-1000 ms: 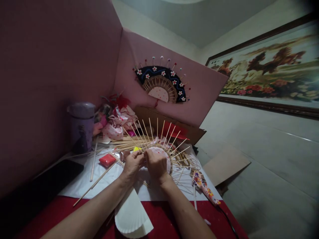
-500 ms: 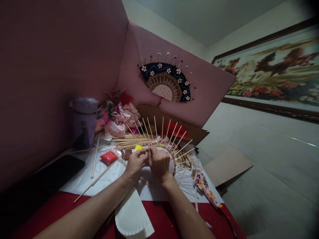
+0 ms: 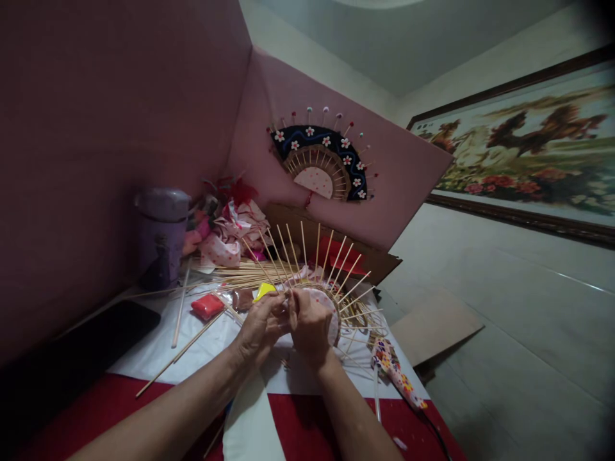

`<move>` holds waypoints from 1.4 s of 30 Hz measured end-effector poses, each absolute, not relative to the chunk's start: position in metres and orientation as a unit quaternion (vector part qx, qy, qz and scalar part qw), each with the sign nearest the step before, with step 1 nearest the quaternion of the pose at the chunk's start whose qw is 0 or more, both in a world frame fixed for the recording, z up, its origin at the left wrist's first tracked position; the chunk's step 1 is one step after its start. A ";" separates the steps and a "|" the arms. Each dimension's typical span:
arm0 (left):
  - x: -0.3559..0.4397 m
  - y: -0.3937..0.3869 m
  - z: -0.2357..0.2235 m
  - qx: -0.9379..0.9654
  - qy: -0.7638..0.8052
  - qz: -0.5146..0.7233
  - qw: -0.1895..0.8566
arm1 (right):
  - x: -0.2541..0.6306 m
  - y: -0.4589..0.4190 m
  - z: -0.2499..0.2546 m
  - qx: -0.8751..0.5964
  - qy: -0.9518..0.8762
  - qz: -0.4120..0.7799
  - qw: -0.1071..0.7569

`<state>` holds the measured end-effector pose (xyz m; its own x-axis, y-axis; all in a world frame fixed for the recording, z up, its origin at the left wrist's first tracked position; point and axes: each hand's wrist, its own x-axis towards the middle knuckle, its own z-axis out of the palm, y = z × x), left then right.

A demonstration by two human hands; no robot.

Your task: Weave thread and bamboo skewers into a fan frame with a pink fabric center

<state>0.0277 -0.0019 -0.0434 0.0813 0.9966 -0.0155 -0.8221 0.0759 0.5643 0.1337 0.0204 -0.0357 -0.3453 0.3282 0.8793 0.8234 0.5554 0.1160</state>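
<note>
A half-round fan frame [image 3: 323, 298] stands in my hands, its thin wooden sticks [image 3: 304, 246] spreading upward and to the right from a dotted pale centre edged with brown cord. My left hand [image 3: 263, 321] is closed at the frame's left end, thumb and fingers pinching it. Right beside it, my right hand [image 3: 310, 325] is closed too, gripping the frame's edge and covering part of the dotted centre. The exact spot between my fingertips is hidden. Below my wrists lies a white pleated paper piece [image 3: 252, 422], partly covered by my left forearm.
A finished dark fan with flowers [image 3: 319, 137] hangs on the pink board. Loose sticks [image 3: 254, 274], a red packet [image 3: 207, 307] and a yellow packet [image 3: 264, 292] lie behind my hands. At left stand a purple tumbler [image 3: 162, 237] and a black slab [image 3: 120, 326]; at right, a flower-patterned glue gun [image 3: 396, 371].
Both hands keep hold of the frame, which has turned slightly clockwise. The camera view has shifted a little, and less of the white pleated paper shows.
</note>
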 end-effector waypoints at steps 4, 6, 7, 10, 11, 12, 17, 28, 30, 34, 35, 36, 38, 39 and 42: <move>0.029 0.000 -0.042 0.213 0.225 0.654 0.690 | 0.135 0.020 -0.038 -0.364 -0.770 -0.278 0.445; 0.030 0.000 -0.041 0.218 0.236 0.656 0.683 | 0.136 0.021 -0.039 -0.357 -0.770 -0.276 0.451; 0.030 0.000 -0.041 0.220 0.241 0.657 0.679 | 0.137 0.022 -0.040 -0.356 -0.769 -0.276 0.454; 0.031 0.001 -0.041 0.231 0.247 0.663 0.668 | 0.139 0.022 -0.043 -0.361 -0.765 -0.276 0.456; 0.031 0.002 -0.042 0.236 0.245 0.667 0.663 | 0.139 0.022 -0.043 -0.363 -0.765 -0.277 0.454; 0.032 0.003 -0.042 0.240 0.243 0.670 0.659 | 0.139 0.021 -0.044 -0.366 -0.765 -0.278 0.452; 0.033 0.005 -0.045 0.255 0.247 0.684 0.637 | 0.138 0.018 -0.043 -0.366 -0.764 -0.286 0.448; 0.033 0.004 -0.046 0.287 0.241 0.684 0.625 | 0.140 0.020 -0.045 -0.376 -0.756 -0.281 0.457; 0.033 0.003 -0.045 0.287 0.235 0.682 0.630 | 0.140 0.020 -0.045 -0.376 -0.754 -0.277 0.461; 0.033 0.003 -0.044 0.259 0.219 0.677 0.653 | 0.140 0.019 -0.044 -0.379 -0.749 -0.273 0.469; 0.034 0.003 -0.044 0.250 0.216 0.677 0.658 | 0.140 0.019 -0.043 -0.381 -0.748 -0.272 0.471; 0.034 0.003 -0.044 0.241 0.213 0.676 0.663 | 0.140 0.019 -0.043 -0.381 -0.748 -0.270 0.472; 0.034 0.003 -0.043 0.226 0.212 0.675 0.669 | 0.139 0.019 -0.043 -0.380 -0.748 -0.267 0.475; 0.034 0.003 -0.043 0.222 0.214 0.675 0.670 | 0.139 0.019 -0.043 -0.380 -0.747 -0.267 0.475; 0.034 0.003 -0.042 0.224 0.220 0.675 0.667 | 0.139 0.020 -0.044 -0.384 -0.744 -0.268 0.476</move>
